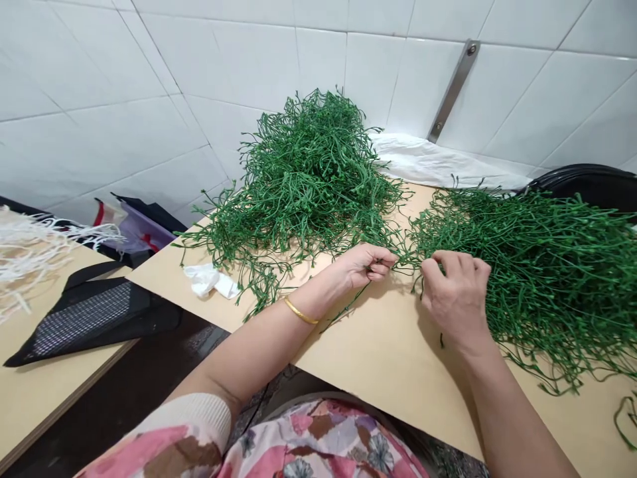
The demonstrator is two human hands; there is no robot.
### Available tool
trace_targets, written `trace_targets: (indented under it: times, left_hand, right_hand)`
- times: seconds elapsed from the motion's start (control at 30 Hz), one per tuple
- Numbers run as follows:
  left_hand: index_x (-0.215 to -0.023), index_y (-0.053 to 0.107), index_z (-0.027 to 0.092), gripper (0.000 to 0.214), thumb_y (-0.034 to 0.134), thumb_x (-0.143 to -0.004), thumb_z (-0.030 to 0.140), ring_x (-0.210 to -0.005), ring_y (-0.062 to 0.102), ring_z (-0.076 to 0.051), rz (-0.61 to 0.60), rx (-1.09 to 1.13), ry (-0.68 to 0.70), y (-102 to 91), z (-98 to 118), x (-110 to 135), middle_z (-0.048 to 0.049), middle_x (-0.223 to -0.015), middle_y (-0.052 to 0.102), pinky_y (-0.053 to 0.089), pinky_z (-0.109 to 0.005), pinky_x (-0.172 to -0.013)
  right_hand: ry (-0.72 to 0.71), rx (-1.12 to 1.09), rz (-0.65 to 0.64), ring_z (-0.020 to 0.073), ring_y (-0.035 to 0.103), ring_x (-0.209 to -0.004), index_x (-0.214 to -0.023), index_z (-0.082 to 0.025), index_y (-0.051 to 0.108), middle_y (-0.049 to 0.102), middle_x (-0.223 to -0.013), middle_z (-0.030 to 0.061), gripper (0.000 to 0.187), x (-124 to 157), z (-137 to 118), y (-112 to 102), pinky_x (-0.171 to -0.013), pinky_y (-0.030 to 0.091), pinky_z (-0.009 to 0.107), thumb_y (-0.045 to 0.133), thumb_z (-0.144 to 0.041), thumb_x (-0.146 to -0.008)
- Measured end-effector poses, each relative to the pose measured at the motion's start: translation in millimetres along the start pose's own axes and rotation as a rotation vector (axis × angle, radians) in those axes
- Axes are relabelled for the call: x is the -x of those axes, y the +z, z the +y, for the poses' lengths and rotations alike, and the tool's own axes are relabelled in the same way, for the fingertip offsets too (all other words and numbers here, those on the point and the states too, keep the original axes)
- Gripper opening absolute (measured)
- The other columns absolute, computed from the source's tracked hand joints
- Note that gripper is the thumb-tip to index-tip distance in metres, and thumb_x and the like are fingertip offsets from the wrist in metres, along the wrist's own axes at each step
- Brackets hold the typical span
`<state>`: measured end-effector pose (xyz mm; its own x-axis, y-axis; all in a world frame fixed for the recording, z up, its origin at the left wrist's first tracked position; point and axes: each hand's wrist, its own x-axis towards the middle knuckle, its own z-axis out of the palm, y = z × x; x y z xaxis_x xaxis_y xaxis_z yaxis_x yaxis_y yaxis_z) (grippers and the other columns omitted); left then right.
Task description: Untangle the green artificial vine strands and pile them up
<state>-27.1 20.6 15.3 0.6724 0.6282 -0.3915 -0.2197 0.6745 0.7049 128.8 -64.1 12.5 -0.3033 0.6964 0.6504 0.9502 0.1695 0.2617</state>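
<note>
My left hand (367, 267) is closed in a pinch over the table, shut on a thin green strand. The tail of this green strand (351, 307) hangs below my fist toward my wrist. My right hand (456, 299) is closed too, knuckles up, at the near edge of the right pile. Its fingertips are hidden, so what they hold cannot be made out. Behind my left hand rises a tall heap of green strands (313, 172) with small knobbed ends. Another wide heap of green strands (557, 272) lies beside my right hand.
Both heaps rest on a tan table (388, 358) against a white tiled wall (249, 53). A crumpled white tissue (209, 280) lies at its left. White cloth (442, 162) runs along the back. On a second table at left are white strands (44, 245) and a black mesh bag (94, 315).
</note>
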Motion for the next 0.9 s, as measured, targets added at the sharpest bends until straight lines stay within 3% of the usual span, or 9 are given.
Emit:
trace_targets:
  times: [0.17,0.37,0.47,0.6,0.7,0.9]
  left_hand:
    - [-0.051,0.051,0.01,0.015,0.058,-0.064,0.007,-0.04,0.04,-0.004,0.146,-0.189,0.1,1.7,-5,3,0.0002,-0.047,0.047,0.03,-0.017,-0.039]
    - [-0.066,0.062,0.01,0.014,0.069,-0.061,0.021,-0.055,0.057,-0.013,0.049,-0.357,-0.027,0.5,-11,7,-0.0056,-0.062,0.062,0.044,-0.025,-0.055]
    - [-0.066,0.06,0.011,0.019,0.07,-0.062,0.027,-0.047,0.053,-0.01,0.089,-0.324,-0.033,1.0,-10,5,-0.0043,-0.059,0.06,0.04,-0.024,-0.047]
    - [-0.055,0.05,0.013,0.022,0.066,-0.066,0.021,-0.033,0.028,-0.002,0.2,-0.261,0.129,1.4,-7,1,0.0044,-0.042,0.042,0.018,-0.019,-0.036]
    - [-0.05,0.039,0.015,0.031,0.063,-0.069,0.02,-0.032,0.02,-0.001,0.173,-0.2,0.205,0.7,-6,-1,0.0071,-0.038,0.031,0.011,-0.02,-0.036]
    - [-0.064,0.045,0.015,0.028,0.072,-0.06,0.02,-0.036,0.028,-0.001,0.307,-0.158,0.395,1.8,-22,7,0.0053,-0.049,0.045,0.017,-0.018,-0.038]
  right_hand:
    - [0.016,0.043,-0.058,0.017,0.041,-0.068,-0.073,-0.017,0.052,0.052,-0.068,0.0039,0.012,2,-5,1,-0.071,0.028,0.031,0.043,-0.011,-0.078]
    - [0.124,0.062,-0.012,0.0166,0.041,-0.066,-0.071,-0.018,0.048,0.05,-0.065,0.0028,0.012,3,-2,8,-0.068,0.027,0.03,0.043,-0.017,-0.082]
    - [0.155,0.033,0.032,0.0168,0.044,-0.07,-0.071,-0.018,0.049,0.054,-0.073,0.0051,0.01,3,-3,9,-0.068,0.027,0.03,0.045,-0.016,-0.08]
    - [0.112,-0.125,0.074,0.0158,0.047,-0.075,-0.078,-0.017,0.05,0.059,-0.084,0.0056,0.007,5,-9,10,-0.069,0.027,0.029,0.046,-0.011,-0.078]
    - [0.061,-0.217,0.045,0.0157,0.048,-0.074,-0.083,-0.017,0.052,0.06,-0.085,0.0055,0.013,5,-14,11,-0.068,0.026,0.03,0.045,-0.007,-0.077]
    - [0.106,-0.281,0.024,0.0159,0.046,-0.068,-0.092,-0.015,0.053,0.059,-0.079,0.0047,0.024,4,-14,15,-0.066,0.025,0.03,0.043,-0.004,-0.073]
